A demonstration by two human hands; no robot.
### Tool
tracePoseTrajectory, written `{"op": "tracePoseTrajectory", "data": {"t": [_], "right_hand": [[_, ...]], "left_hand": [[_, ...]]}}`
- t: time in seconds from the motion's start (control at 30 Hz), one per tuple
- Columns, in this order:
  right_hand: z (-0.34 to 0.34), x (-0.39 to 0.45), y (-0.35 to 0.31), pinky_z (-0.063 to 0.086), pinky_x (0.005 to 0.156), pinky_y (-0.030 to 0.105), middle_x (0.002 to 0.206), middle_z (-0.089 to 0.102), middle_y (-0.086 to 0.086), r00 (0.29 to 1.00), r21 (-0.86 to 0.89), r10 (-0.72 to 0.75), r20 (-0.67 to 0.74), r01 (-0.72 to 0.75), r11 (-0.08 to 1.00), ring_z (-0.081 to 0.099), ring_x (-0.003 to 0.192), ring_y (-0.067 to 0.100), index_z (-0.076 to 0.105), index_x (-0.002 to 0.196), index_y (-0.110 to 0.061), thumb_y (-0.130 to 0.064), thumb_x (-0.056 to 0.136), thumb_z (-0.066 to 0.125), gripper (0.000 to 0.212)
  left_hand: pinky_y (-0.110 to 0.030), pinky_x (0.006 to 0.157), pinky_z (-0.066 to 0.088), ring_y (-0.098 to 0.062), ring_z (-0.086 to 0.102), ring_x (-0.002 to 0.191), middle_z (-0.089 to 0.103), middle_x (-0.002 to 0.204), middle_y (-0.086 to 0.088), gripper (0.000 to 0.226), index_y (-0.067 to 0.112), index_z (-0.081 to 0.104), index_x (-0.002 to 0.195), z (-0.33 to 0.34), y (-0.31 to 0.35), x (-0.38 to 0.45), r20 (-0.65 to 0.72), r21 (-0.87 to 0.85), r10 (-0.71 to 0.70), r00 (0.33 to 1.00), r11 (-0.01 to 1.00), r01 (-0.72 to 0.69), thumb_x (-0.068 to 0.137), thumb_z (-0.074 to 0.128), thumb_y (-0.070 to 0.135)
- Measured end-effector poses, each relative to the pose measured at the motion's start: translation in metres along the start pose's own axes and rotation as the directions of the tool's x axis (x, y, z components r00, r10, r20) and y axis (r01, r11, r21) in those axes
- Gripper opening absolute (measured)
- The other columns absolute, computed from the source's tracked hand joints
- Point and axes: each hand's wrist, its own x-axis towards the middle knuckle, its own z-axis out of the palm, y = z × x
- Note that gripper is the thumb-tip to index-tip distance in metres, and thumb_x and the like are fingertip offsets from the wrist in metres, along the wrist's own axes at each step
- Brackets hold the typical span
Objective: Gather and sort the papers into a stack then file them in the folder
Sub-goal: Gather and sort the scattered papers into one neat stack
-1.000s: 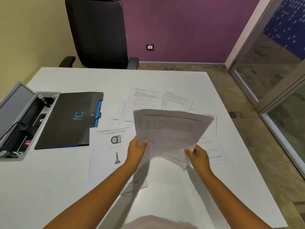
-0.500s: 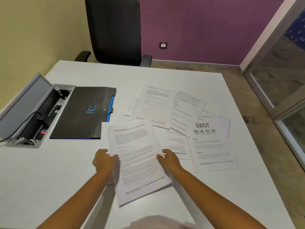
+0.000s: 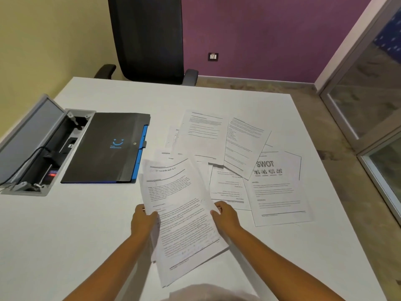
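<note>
We see left hand (image 3: 143, 222) and right hand (image 3: 225, 217) with grip clamped on opposite long edges of white printed paper stack (image 3: 184, 216), thumbs on top sheet. Stack tilted, low over white table (image 3: 65, 246), near front edge. Black flat closed folder with blue spine and smile logo (image 3: 106, 148) lies left of stack, beside open grey cable box (image 3: 41, 148). Loose white sheets (image 3: 234, 153), overlapping, including "SWOT" page (image 3: 280, 187), lie right of stack.
</note>
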Motion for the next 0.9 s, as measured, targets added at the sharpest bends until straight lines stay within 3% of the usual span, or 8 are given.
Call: {"op": "tracePoseTrajectory", "data": {"t": [0.07,0.2,0.33,0.4,0.5,0.67,0.77,0.9], "right_hand": [[-0.008,-0.002,0.005,0.035,0.055,0.009,0.11,0.062,0.004,0.999,0.026,0.005,-0.053,-0.004,1.0,0.054,0.084,0.01,0.058,0.11,-0.01,-0.016,0.092,0.053,0.019],[-0.021,-0.006,0.019,0.036,0.054,0.009,0.101,0.06,0.001,0.993,0.058,0.05,-0.109,-0.044,0.997,0.055,0.082,0.012,0.059,0.106,-0.011,-0.018,0.092,0.056,0.016],[-0.033,-0.01,0.025,0.034,0.05,0.012,0.089,0.061,0.0,0.993,0.033,0.036,-0.113,-0.032,0.999,0.053,0.068,0.006,0.06,0.089,-0.014,-0.018,0.092,0.055,0.007],[-0.039,-0.012,0.026,0.036,0.053,0.013,0.09,0.062,-0.001,0.99,0.056,0.012,-0.143,-0.004,0.998,0.055,0.073,0.009,0.061,0.092,-0.014,-0.019,0.092,0.054,0.009],[-0.052,-0.018,0.026,0.04,0.056,0.01,0.091,0.063,-0.003,0.974,0.146,-0.039,-0.221,0.072,0.987,0.057,0.082,0.013,0.062,0.1,-0.014,-0.018,0.093,0.053,0.012],[-0.081,-0.031,0.004,0.05,0.059,0.009,0.09,0.066,-0.007,0.942,0.331,-0.187,-0.28,0.278,0.902,0.063,0.08,0.002,0.057,0.093,-0.022,-0.017,0.095,0.051,0.008],[-0.097,-0.036,-0.015,0.049,0.062,0.005,0.091,0.067,-0.013,0.916,0.423,-0.267,-0.298,0.378,0.824,0.065,0.077,-0.01,0.055,0.091,-0.027,-0.012,0.095,0.05,0.016],[-0.105,-0.034,-0.031,0.05,0.068,0.005,0.088,0.072,-0.019,0.914,0.491,-0.321,-0.247,0.403,0.772,0.066,0.086,-0.009,0.052,0.097,-0.029,-0.006,0.091,0.055,0.024]], "left_hand": [[-0.042,0.079,0.05,-0.036,0.058,0.101,0.056,0.12,-0.019,0.038,0.005,0.044,0.12,0.003,0.001,-0.002,0.003,-0.021,-0.013,1.0,1.0,0.013,0.086,0.059,0.011],[-0.031,0.06,0.051,-0.028,0.061,0.077,0.062,0.108,-0.022,0.02,0.009,0.047,0.101,0.006,0.0,-0.009,0.138,-0.135,-0.07,0.988,0.987,0.089,0.084,0.058,0.004],[-0.034,0.069,0.055,-0.029,0.065,0.089,0.065,0.11,-0.016,0.021,0.01,0.054,0.107,0.009,0.005,-0.016,0.304,-0.115,-0.007,0.953,0.992,0.044,0.087,0.056,0.007],[-0.029,0.063,0.055,-0.024,0.065,0.088,0.065,0.108,-0.012,0.025,0.013,0.055,0.112,0.012,0.011,-0.02,0.323,-0.158,0.069,0.944,0.987,-0.018,0.088,0.056,0.009],[-0.027,0.062,0.055,-0.021,0.065,0.091,0.065,0.108,-0.006,0.021,0.022,0.056,0.107,0.017,0.026,-0.029,0.309,-0.217,0.197,0.931,0.967,-0.132,0.087,0.059,0.016],[-0.039,0.082,0.053,-0.019,0.064,0.097,0.066,0.105,0.003,0.023,0.025,0.057,0.108,0.014,0.064,-0.04,0.201,-0.332,0.383,0.902,0.893,-0.305,0.086,0.062,0.021],[-0.032,0.082,0.052,-0.01,0.061,0.097,0.065,0.102,0.009,0.021,0.034,0.058,0.101,0.006,0.089,-0.045,0.161,-0.423,0.498,0.852,0.815,-0.397,0.086,0.061,0.019],[-0.022,0.076,0.048,-0.008,0.059,0.094,0.063,0.099,0.012,0.026,0.036,0.056,0.096,0.0,0.104,-0.049,0.102,-0.498,0.528,0.843,0.761,-0.416,0.081,0.066,0.017]]}}
